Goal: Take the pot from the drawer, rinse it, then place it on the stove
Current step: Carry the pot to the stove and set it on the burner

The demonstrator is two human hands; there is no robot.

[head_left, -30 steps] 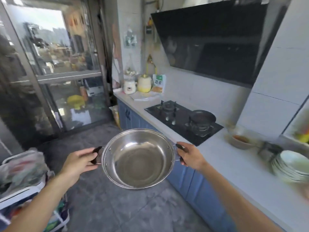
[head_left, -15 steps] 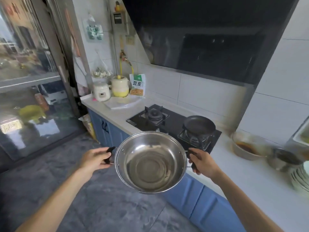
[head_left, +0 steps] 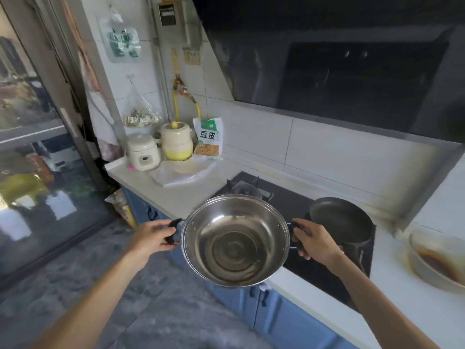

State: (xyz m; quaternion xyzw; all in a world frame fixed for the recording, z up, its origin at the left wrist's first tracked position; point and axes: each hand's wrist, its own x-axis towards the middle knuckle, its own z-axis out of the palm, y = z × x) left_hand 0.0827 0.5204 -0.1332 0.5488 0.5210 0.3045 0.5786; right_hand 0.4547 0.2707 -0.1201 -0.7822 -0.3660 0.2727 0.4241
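Note:
I hold a shiny steel pot with two black side handles, level and empty, in front of the counter's edge. My left hand grips its left handle and my right hand grips its right handle. The pot hangs in the air partly over the near-left corner of the black gas stove. The stove's left burner is bare and peeks out just behind the pot's rim. A dark frying pan sits on the right burner, close to my right hand.
A white cooker, a yellow-cream jar and a food packet stand at the counter's far left. A dirty metal bowl sits right of the stove. The range hood overhangs. Blue cabinets run below.
I have stepped closer to the stove and carried the pot forward and to the right, so it now overlaps the stove's near corner. Both hands keep their grip.

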